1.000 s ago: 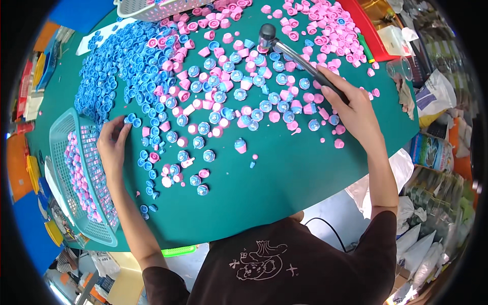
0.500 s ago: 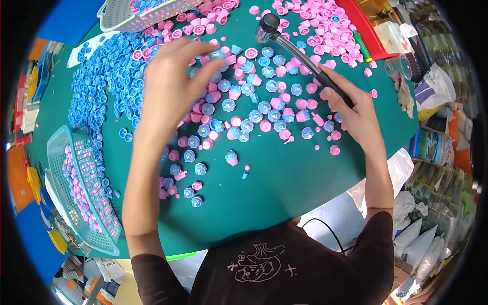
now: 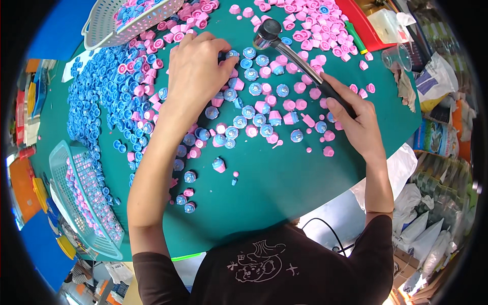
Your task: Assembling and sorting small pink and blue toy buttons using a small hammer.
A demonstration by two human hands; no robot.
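Green tabletop (image 3: 284, 188) lies beneath my right hand (image 3: 358, 119), gripping a black-headed, silver-shafted mallet (image 3: 297, 60); my left hand (image 3: 201, 63) is at a small round blue plastic piece (image 3: 233, 53), whether pinching it I cannot tell.

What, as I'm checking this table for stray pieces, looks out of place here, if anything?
A blue piece sits among the pink cups at upper right, an odd colour there. Near the picture's centre, a pink-and-blue cupcake lies tipped, apart from the other cupcakes. I see no clear damage.
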